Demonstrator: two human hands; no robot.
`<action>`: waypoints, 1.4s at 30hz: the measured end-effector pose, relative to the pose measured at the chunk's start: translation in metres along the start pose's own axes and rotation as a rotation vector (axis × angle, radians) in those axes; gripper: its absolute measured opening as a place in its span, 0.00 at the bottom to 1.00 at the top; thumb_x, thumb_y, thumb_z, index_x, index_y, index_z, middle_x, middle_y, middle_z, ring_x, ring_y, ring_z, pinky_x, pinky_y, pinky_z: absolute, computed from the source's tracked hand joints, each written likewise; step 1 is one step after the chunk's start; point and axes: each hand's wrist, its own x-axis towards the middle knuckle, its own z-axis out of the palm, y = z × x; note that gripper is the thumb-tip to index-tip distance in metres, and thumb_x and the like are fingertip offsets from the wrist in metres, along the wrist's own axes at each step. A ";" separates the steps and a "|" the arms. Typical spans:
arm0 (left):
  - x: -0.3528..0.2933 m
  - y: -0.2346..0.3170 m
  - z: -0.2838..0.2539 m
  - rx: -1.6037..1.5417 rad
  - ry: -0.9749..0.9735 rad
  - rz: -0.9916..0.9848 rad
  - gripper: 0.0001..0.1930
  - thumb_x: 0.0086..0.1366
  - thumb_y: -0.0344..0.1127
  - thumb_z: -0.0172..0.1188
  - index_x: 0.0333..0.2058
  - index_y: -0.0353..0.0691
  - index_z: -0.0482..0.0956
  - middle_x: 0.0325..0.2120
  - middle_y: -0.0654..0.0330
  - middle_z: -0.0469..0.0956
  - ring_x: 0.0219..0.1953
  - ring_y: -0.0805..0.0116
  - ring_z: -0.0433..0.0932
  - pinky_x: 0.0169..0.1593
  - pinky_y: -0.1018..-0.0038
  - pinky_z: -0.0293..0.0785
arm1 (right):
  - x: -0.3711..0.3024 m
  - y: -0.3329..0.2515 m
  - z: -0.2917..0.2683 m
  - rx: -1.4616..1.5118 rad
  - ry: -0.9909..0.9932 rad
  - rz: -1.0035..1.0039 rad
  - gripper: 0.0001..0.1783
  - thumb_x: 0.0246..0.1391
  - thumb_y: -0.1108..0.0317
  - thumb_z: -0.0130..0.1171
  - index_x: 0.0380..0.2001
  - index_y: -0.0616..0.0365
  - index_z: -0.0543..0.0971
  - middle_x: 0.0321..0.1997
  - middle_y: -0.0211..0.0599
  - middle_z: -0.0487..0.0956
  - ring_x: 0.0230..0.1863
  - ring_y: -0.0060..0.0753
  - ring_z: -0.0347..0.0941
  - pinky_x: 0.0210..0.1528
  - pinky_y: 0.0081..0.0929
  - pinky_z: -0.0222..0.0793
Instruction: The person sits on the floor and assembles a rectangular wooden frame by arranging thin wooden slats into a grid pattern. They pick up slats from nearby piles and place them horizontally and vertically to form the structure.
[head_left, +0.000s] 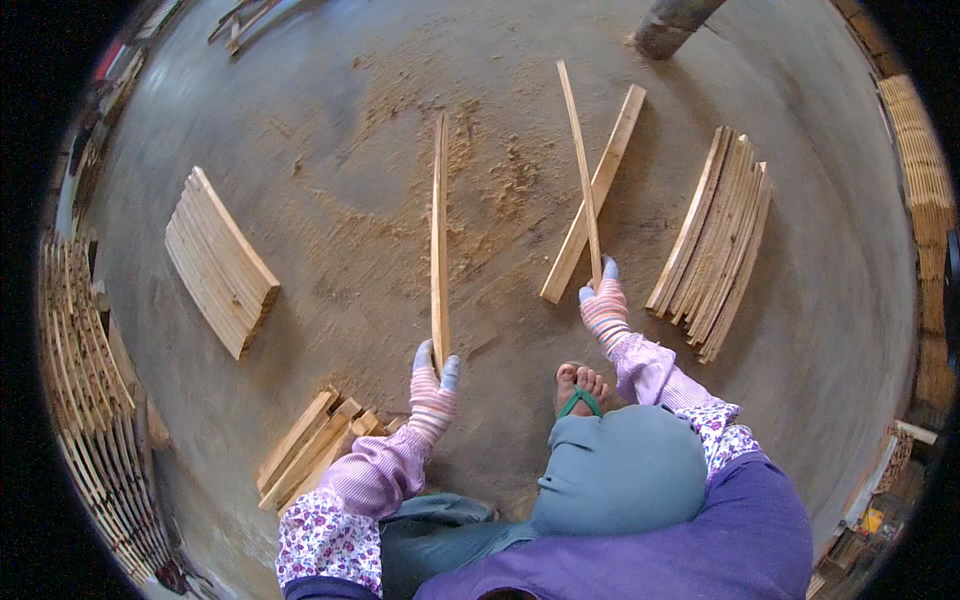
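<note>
My left hand (pixel 435 385), in a striped knit glove, is closed round the near end of a wooden strip (pixel 440 230) that points away from me. In a matching glove, my right hand (pixel 604 305) grips the near end of a thinner wooden stick (pixel 578 150). That stick crosses above a wider wooden plank (pixel 597 195) lying slantwise on the floor. To the right of my right hand lies a row of narrow wooden strips (pixel 715 240) side by side. Beside my left forearm is a small pile of short wooden pieces (pixel 318 445), partly hidden by my sleeve.
A neat row of pale boards (pixel 220 262) lies on the floor at the left. Sawdust (pixel 510 180) is scattered over the concrete. A round post (pixel 672 25) stands at the far right. Stacked slats (pixel 85 370) line the left edge, more stacked wood (pixel 915 160) the right.
</note>
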 end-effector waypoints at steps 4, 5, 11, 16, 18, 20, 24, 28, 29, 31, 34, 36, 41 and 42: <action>0.160 0.133 -0.040 0.190 0.191 0.414 0.34 0.72 0.43 0.57 0.67 0.29 0.56 0.56 0.39 0.70 0.57 0.53 0.72 0.57 0.60 0.72 | 0.014 0.025 -0.011 0.156 0.115 -0.088 0.47 0.53 0.69 0.57 0.74 0.51 0.49 0.69 0.60 0.65 0.68 0.58 0.65 0.71 0.40 0.58; 0.216 0.171 -0.061 0.297 0.327 0.566 0.38 0.72 0.44 0.57 0.70 0.27 0.51 0.62 0.34 0.66 0.62 0.51 0.70 0.60 0.59 0.70 | 0.020 0.023 -0.007 0.225 0.148 -0.148 0.46 0.53 0.69 0.57 0.73 0.51 0.49 0.68 0.60 0.66 0.67 0.57 0.66 0.70 0.40 0.59; 0.289 0.344 -0.171 0.438 0.518 0.792 0.36 0.68 0.52 0.59 0.68 0.44 0.59 0.44 0.48 0.80 0.40 0.58 0.82 0.44 0.59 0.79 | 0.036 -0.071 -0.003 -0.216 -0.028 -0.022 0.57 0.50 0.60 0.69 0.74 0.46 0.44 0.69 0.64 0.63 0.67 0.62 0.65 0.68 0.44 0.63; 0.178 0.192 0.003 0.277 -0.388 0.380 0.28 0.65 0.34 0.67 0.62 0.44 0.71 0.60 0.48 0.73 0.60 0.53 0.75 0.64 0.63 0.72 | 0.046 -0.050 -0.009 -0.105 -0.009 0.033 0.59 0.48 0.61 0.72 0.75 0.41 0.44 0.69 0.65 0.64 0.67 0.62 0.65 0.69 0.43 0.63; 0.147 0.112 0.035 0.144 -0.527 0.029 0.29 0.71 0.42 0.59 0.67 0.42 0.65 0.63 0.48 0.71 0.63 0.54 0.73 0.65 0.66 0.67 | 0.043 -0.031 0.003 0.149 0.007 -0.139 0.57 0.47 0.71 0.72 0.74 0.43 0.48 0.62 0.58 0.72 0.62 0.51 0.71 0.66 0.38 0.66; 0.123 0.067 0.079 0.125 -0.536 -0.039 0.28 0.69 0.40 0.59 0.66 0.42 0.66 0.62 0.46 0.72 0.63 0.51 0.73 0.65 0.65 0.67 | 0.045 0.001 0.005 0.283 -0.097 -0.069 0.56 0.48 0.72 0.72 0.73 0.46 0.48 0.60 0.54 0.74 0.59 0.45 0.72 0.62 0.36 0.69; 0.106 0.054 0.138 0.207 -0.402 0.116 0.28 0.66 0.30 0.57 0.65 0.45 0.67 0.56 0.44 0.76 0.60 0.48 0.74 0.63 0.64 0.69 | 0.038 0.045 0.008 0.325 -0.136 -0.100 0.55 0.49 0.70 0.73 0.73 0.53 0.48 0.60 0.53 0.74 0.57 0.41 0.73 0.58 0.33 0.70; 0.109 0.039 0.151 0.074 -0.395 -0.028 0.30 0.66 0.26 0.55 0.67 0.42 0.64 0.55 0.48 0.78 0.57 0.58 0.77 0.60 0.72 0.70 | 0.010 -0.014 0.021 -0.087 -0.222 0.000 0.64 0.42 0.45 0.76 0.73 0.60 0.50 0.64 0.59 0.72 0.64 0.51 0.72 0.65 0.37 0.67; 0.109 0.049 0.157 0.098 -0.384 -0.079 0.30 0.66 0.28 0.56 0.67 0.41 0.64 0.55 0.49 0.79 0.56 0.59 0.77 0.60 0.72 0.70 | 0.007 -0.023 0.018 -0.098 -0.229 0.073 0.65 0.43 0.43 0.74 0.73 0.60 0.48 0.66 0.60 0.71 0.65 0.52 0.70 0.65 0.37 0.66; 0.113 0.064 0.165 0.038 -0.403 -0.151 0.31 0.66 0.30 0.57 0.67 0.39 0.64 0.54 0.50 0.79 0.55 0.61 0.77 0.59 0.72 0.70 | 0.009 -0.032 0.015 -0.079 -0.164 0.180 0.57 0.46 0.43 0.71 0.71 0.62 0.56 0.62 0.57 0.75 0.62 0.51 0.73 0.65 0.36 0.67; 0.112 0.057 0.171 0.047 -0.453 -0.126 0.28 0.66 0.34 0.59 0.65 0.39 0.68 0.51 0.52 0.80 0.53 0.63 0.78 0.57 0.71 0.72 | 0.016 -0.023 0.009 0.374 -0.346 0.403 0.43 0.49 0.45 0.70 0.62 0.61 0.71 0.53 0.50 0.80 0.54 0.47 0.77 0.58 0.36 0.71; 0.096 0.083 0.184 0.020 -0.548 -0.067 0.24 0.67 0.36 0.58 0.61 0.40 0.72 0.45 0.55 0.83 0.47 0.65 0.80 0.52 0.70 0.75 | 0.024 0.012 -0.001 0.718 -0.394 0.526 0.28 0.51 0.50 0.68 0.51 0.56 0.79 0.45 0.45 0.82 0.48 0.40 0.78 0.51 0.40 0.75; 0.093 0.088 0.146 -0.009 -0.662 -0.151 0.21 0.66 0.43 0.58 0.56 0.44 0.77 0.50 0.48 0.81 0.54 0.52 0.79 0.59 0.64 0.73 | 0.001 0.011 -0.021 1.244 -0.697 0.452 0.29 0.50 0.67 0.63 0.58 0.56 0.72 0.47 0.44 0.80 0.48 0.43 0.79 0.55 0.50 0.76; 0.092 0.087 0.147 -0.052 -0.531 -0.136 0.21 0.67 0.42 0.59 0.57 0.43 0.76 0.47 0.51 0.82 0.49 0.58 0.79 0.54 0.67 0.74 | -0.001 0.011 -0.026 1.346 -0.774 0.396 0.32 0.50 0.70 0.62 0.60 0.56 0.70 0.48 0.44 0.80 0.48 0.45 0.79 0.57 0.51 0.76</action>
